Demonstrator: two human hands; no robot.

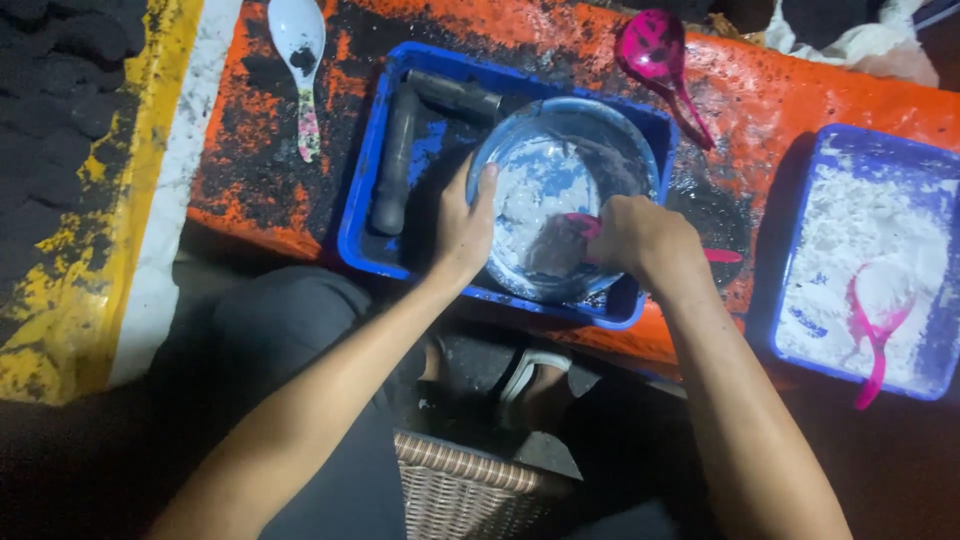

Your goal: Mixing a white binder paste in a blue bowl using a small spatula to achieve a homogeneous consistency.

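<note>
A round blue bowl (560, 125) smeared with white paste stands tilted inside a blue rectangular tray (360, 215) on an orange, soot-stained table. My left hand (462, 230) grips the bowl's left rim, thumb over the edge. My right hand (640, 240) is closed on a pink spoon (722, 256) whose head is down in the white paste near the bowl's bottom. Two black cylinders (395, 160) lie in the tray left of and behind the bowl.
A second blue tray (800, 250) at the right holds white powder and a pink scoop (875, 325). A magenta spoon (655, 55) and a white spoon (298, 40) lie on the table behind. A woven basket (460, 490) sits below, a yellow-black surface at left.
</note>
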